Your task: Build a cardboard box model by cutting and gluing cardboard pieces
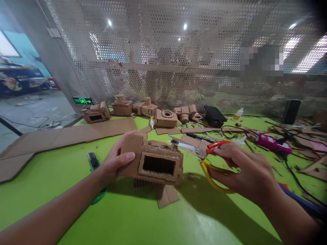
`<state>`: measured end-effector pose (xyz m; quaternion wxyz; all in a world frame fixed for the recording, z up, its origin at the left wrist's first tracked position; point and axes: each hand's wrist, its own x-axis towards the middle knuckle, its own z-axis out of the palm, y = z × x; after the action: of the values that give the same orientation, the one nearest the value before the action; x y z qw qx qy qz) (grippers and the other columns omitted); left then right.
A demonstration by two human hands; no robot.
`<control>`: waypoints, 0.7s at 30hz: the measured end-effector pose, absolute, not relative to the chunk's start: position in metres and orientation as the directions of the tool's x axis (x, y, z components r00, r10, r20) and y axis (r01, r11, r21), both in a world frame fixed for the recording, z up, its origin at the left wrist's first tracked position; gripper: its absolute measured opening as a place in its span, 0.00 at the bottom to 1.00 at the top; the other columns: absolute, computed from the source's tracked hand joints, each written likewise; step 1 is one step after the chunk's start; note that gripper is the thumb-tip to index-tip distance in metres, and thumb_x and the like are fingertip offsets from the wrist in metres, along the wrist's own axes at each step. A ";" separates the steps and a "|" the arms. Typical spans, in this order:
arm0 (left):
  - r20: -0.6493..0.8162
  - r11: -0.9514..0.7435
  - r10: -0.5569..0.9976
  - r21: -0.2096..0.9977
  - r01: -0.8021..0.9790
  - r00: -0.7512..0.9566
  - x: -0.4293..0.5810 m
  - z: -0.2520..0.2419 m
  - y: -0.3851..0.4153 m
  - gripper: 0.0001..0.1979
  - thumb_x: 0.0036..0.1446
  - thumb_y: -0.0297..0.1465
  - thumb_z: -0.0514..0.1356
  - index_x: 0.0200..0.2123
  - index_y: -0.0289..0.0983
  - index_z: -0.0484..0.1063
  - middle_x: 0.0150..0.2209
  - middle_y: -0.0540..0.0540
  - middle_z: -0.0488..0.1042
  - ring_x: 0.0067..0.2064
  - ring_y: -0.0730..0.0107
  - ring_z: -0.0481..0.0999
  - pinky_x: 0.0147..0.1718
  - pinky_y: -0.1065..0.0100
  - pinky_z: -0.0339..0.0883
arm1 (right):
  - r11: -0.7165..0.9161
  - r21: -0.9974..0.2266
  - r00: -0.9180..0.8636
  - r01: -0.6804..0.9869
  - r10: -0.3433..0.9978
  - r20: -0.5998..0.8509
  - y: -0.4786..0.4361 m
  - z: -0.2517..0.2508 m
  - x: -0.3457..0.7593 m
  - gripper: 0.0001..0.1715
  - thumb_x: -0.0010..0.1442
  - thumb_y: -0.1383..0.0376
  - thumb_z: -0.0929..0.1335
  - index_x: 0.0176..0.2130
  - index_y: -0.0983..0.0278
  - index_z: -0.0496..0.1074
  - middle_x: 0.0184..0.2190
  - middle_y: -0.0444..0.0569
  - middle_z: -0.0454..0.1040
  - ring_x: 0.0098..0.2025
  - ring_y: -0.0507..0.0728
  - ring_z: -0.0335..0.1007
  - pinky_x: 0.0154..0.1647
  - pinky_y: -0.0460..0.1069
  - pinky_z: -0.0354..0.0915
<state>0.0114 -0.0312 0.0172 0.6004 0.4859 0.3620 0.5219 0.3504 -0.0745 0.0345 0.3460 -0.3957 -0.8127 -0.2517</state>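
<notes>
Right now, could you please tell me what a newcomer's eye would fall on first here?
In the middle, the left hand holds a cardboard camera model above the bright green table, while the right hand points red-and-yellow scissors at it. A row of similar cardboard models lines the far edge before a perforated screen.

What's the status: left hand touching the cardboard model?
Touching. Head view: left hand wraps the left end of the cardboard model, thumb pressed flat on its front, grip closed over the top.
</notes>
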 end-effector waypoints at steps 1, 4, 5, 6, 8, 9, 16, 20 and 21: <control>0.075 -0.024 0.981 0.962 -0.273 0.179 0.012 0.017 -0.032 0.35 0.36 0.38 0.72 0.52 0.42 0.71 0.43 0.44 0.78 0.43 0.53 0.77 0.38 0.64 0.71 | 0.552 0.134 -0.446 0.823 0.481 0.755 -0.076 0.035 0.351 0.16 0.57 0.60 0.74 0.43 0.60 0.69 0.37 0.53 0.81 0.30 0.61 0.79 0.23 0.52 0.70; 0.078 -0.041 0.988 0.965 -0.261 0.134 0.013 0.018 -0.032 0.35 0.35 0.38 0.72 0.51 0.41 0.71 0.42 0.43 0.78 0.41 0.54 0.76 0.36 0.65 0.70 | 0.519 0.101 -0.411 0.849 0.527 0.744 -0.079 0.034 0.353 0.12 0.59 0.61 0.72 0.43 0.57 0.70 0.35 0.50 0.81 0.28 0.62 0.79 0.23 0.55 0.70; 0.080 -0.046 0.989 0.966 -0.256 0.126 0.013 0.018 -0.032 0.35 0.35 0.37 0.72 0.51 0.41 0.72 0.41 0.43 0.79 0.41 0.54 0.76 0.36 0.65 0.70 | 0.510 0.097 -0.400 0.855 0.528 0.749 -0.080 0.034 0.354 0.11 0.60 0.61 0.72 0.43 0.56 0.70 0.35 0.50 0.81 0.28 0.62 0.78 0.23 0.56 0.69; 0.082 -0.048 0.989 0.967 -0.250 0.126 0.013 0.018 -0.032 0.35 0.35 0.37 0.72 0.51 0.41 0.72 0.41 0.43 0.79 0.41 0.54 0.76 0.35 0.66 0.70 | 0.503 0.106 -0.397 0.858 0.518 0.758 -0.081 0.033 0.354 0.10 0.60 0.61 0.72 0.43 0.55 0.70 0.34 0.49 0.81 0.27 0.62 0.78 0.22 0.56 0.68; 0.087 -0.051 0.985 0.971 -0.234 0.148 0.011 0.019 -0.031 0.35 0.36 0.37 0.72 0.52 0.41 0.72 0.42 0.43 0.79 0.42 0.53 0.76 0.37 0.65 0.70 | 0.485 0.146 -0.409 0.862 0.495 0.766 -0.082 0.032 0.353 0.11 0.60 0.62 0.72 0.43 0.54 0.70 0.35 0.48 0.81 0.26 0.61 0.78 0.23 0.57 0.69; 0.093 -0.055 0.982 0.973 -0.223 0.163 0.010 0.019 -0.030 0.36 0.36 0.37 0.71 0.52 0.41 0.72 0.43 0.44 0.79 0.44 0.52 0.76 0.38 0.65 0.70 | 0.475 0.164 -0.415 0.865 0.491 0.766 -0.082 0.032 0.353 0.11 0.61 0.62 0.71 0.44 0.54 0.69 0.35 0.48 0.81 0.27 0.61 0.78 0.23 0.57 0.69; 0.191 -0.174 0.977 0.970 -0.172 0.089 0.007 0.019 -0.031 0.35 0.39 0.37 0.71 0.54 0.43 0.71 0.46 0.45 0.78 0.46 0.52 0.75 0.40 0.65 0.70 | 0.441 0.126 -0.363 0.889 0.510 0.780 -0.079 0.039 0.353 0.20 0.56 0.57 0.71 0.47 0.58 0.66 0.42 0.57 0.78 0.30 0.62 0.76 0.23 0.56 0.69; 0.240 -0.232 0.969 0.963 -0.136 0.049 0.012 0.026 -0.035 0.33 0.39 0.34 0.72 0.52 0.45 0.72 0.44 0.48 0.78 0.44 0.56 0.75 0.40 0.67 0.69 | 0.433 0.034 -0.310 0.901 0.586 0.749 -0.080 0.041 0.353 0.22 0.56 0.58 0.70 0.50 0.57 0.64 0.46 0.58 0.76 0.37 0.67 0.76 0.26 0.59 0.71; 0.254 -0.248 0.967 0.960 -0.132 0.035 0.013 0.028 -0.037 0.33 0.38 0.33 0.72 0.52 0.44 0.72 0.44 0.47 0.78 0.45 0.55 0.75 0.40 0.66 0.69 | 0.430 0.031 -0.306 0.902 0.589 0.748 -0.080 0.041 0.353 0.22 0.56 0.58 0.70 0.49 0.56 0.65 0.46 0.58 0.76 0.37 0.67 0.76 0.27 0.59 0.70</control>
<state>0.0129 -0.0367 0.0282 0.4760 0.5393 0.3868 0.5771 0.3525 -0.0803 0.0413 0.3393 -0.4813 -0.7745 -0.2310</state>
